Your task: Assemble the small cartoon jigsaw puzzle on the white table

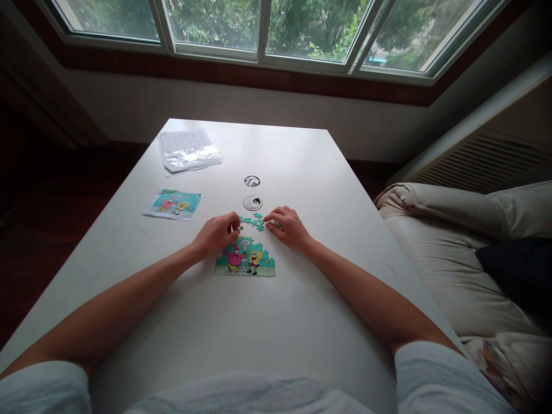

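Note:
A partly assembled jigsaw puzzle (pixel 245 259) with cartoon figures lies flat on the white table. Its lower part is joined, and its top edge is stepped and uneven. My left hand (pixel 217 234) is over the puzzle's upper left corner, fingers pinched on a small green puzzle piece (pixel 241 228) that shows at the fingertips. Several loose teal puzzle pieces (pixel 254 221) lie just beyond the puzzle, between my hands. At their right side rests my right hand (pixel 288 227), palm down with the fingers apart, its fingertips beside the pieces; whether they touch one is unclear.
A printed picture sheet (pixel 176 203) with the same figures lies to the left. Farther back are a clear plastic sleeve with papers (pixel 190 150) and two round cable holes (pixel 252 202) in the table (pixel 328 299). A pale sofa (pixel 444 259) stands at the right, below the windows' wall.

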A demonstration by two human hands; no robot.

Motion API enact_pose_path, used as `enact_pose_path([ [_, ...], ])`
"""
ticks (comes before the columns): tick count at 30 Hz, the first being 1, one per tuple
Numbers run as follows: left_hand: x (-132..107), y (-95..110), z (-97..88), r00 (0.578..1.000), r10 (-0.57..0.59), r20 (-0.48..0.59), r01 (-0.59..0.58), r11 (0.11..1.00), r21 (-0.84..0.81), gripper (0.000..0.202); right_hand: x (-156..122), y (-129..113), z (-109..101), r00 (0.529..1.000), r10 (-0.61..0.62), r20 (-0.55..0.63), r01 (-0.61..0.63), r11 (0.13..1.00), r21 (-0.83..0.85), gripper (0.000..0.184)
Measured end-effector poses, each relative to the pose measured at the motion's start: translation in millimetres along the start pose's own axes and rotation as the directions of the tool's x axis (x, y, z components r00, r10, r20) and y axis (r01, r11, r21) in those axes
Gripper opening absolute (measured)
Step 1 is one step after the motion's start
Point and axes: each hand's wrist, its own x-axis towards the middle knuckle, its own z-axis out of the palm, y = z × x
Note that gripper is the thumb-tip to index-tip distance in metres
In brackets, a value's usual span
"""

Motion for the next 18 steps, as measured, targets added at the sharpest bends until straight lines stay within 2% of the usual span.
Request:
enact_pose_path([
  [8, -8, 15, 14.2, 0.993, 0.048, -0.111, -0.065, 0.986, -0.154, 0.012, 1, -29, -4, 0.996, -0.091, 0.026, 0.085, 0.981, 0.176, 0.016],
  [14, -12, 19, 21.4, 0.992, 0.066, -0.108, -0.086, 0.978, -0.192, 0.012, 3, -40, -2, 0.997, -0.077, 0.017, 0.065, 0.928, 0.367, 0.019],
  [18, -12, 20, 20.9, 0.993, 0.089, -0.073, -0.098, 0.987, -0.125, 0.009, 2, -39, -2, 0.999, -0.025, 0.021, 0.014, 0.914, 0.405, 0.015],
])
